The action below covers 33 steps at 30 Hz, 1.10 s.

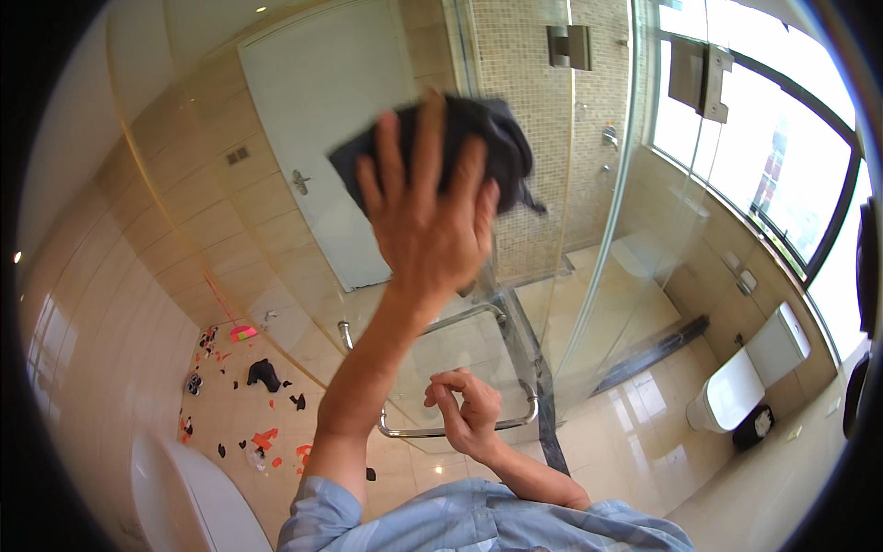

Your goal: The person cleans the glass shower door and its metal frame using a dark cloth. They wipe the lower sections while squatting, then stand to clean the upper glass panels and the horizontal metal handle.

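My left hand (431,207) is raised high, its fingers spread over a bunched dark cloth (510,148) and pressing it to a clear glass panel (386,331). The hand and the cloth are slightly blurred. Lower down, my right hand (469,410) is loosely curled, thumb close to the index finger, with nothing visible in it. It overlaps the near bar of a chrome door handle (414,433); whether it touches the bar is hard to tell. A second chrome bar (452,321) shows through the glass.
Metal glass hinges (569,48) sit above. A dark stone sill (548,414) runs along the floor. To the right stand a white toilet (731,393) and a black bin (754,428). Black and orange scraps (263,439) litter the left floor near a white bathtub (200,497).
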{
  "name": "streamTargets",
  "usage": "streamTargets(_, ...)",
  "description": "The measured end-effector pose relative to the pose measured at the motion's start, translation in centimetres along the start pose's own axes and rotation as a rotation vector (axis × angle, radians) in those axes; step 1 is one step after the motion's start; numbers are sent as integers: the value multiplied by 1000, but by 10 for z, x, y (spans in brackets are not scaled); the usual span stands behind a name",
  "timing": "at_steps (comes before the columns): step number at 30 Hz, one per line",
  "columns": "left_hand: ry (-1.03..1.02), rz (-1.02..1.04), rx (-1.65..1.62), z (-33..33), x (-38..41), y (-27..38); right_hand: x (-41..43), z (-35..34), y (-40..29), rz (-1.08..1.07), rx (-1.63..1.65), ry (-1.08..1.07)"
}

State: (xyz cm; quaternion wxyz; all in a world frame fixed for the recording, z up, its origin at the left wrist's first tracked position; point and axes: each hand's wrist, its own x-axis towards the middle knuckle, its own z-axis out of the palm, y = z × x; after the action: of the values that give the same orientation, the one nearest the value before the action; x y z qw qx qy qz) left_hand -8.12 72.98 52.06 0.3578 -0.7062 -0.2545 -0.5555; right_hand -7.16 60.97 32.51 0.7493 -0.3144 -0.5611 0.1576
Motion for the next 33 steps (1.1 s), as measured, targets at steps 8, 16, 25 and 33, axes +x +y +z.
streamTargets(8, 160, 165, -159, 42, 72, 51, 0, -8, -7, -27, -68, 127)
streamTargets(16, -200, 259, -358, 33, -52, 59, -25, -4, -9, -12, -119, 232)
streamTargets(25, 164, 124, -60, 25, 86, 35, -34, -20, -14, 23, -203, 244)
streamTargets(33, -161, 359, -397, 89, 10, 158, -45, -85, -3, 171, -237, 393)
